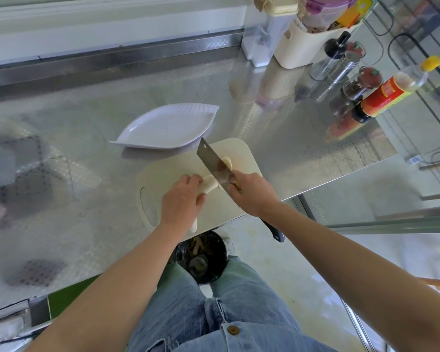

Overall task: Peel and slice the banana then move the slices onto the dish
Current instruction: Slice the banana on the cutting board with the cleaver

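Observation:
A peeled banana (pixel 210 185) lies on the cream cutting board (pixel 183 162) near the table's front edge. My left hand (pixel 182 199) presses down on the banana, covering its near part. My right hand (pixel 254 194) grips a cleaver (pixel 214 162) whose blade stands across the banana's far end. A cut banana slice (pixel 226 161) lies just beyond the blade. The white leaf-shaped dish (pixel 168 125) sits behind the board, touching its far edge, with nothing in it.
Sauce bottles (pixel 389 90), spice jars and a cream container (pixel 305 47) crowd the back right of the steel table (pixel 87 138). A black bin (pixel 201 255) with peel stands on the floor below the table's edge, by my knees.

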Demonstrator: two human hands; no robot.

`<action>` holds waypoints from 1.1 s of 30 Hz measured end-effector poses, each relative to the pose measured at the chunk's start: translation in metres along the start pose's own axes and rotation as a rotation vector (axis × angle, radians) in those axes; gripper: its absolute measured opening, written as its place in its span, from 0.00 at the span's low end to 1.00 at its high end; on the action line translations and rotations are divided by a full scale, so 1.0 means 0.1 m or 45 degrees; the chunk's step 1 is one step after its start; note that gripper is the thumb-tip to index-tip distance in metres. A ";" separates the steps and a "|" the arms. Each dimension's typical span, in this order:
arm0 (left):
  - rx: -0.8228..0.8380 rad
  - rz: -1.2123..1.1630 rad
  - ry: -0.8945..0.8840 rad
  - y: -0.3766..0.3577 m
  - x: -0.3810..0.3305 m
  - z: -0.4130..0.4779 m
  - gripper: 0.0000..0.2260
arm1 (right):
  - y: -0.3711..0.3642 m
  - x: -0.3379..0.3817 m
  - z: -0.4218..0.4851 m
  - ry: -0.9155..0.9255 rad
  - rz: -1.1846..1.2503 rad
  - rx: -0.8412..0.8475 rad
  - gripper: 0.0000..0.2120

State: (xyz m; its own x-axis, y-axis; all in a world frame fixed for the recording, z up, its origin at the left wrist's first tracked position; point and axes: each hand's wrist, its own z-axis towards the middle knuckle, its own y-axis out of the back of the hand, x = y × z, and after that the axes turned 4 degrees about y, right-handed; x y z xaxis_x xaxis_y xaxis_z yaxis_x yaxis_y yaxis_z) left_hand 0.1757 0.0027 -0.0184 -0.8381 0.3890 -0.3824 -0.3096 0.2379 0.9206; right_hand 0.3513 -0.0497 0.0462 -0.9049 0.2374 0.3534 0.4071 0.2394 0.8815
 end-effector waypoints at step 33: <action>0.010 -0.060 0.033 0.01 -0.02 0.00 0.12 | -0.09 0.03 -0.01 -0.038 0.000 0.039 0.07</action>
State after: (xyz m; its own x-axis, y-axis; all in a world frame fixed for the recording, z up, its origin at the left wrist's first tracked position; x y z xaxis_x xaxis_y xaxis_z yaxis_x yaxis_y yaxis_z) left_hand 0.1768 0.0023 -0.0164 -0.8340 0.3541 -0.4232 -0.3456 0.2627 0.9009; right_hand 0.3449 -0.0524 0.0401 -0.9008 0.2651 0.3438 0.4114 0.2682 0.8711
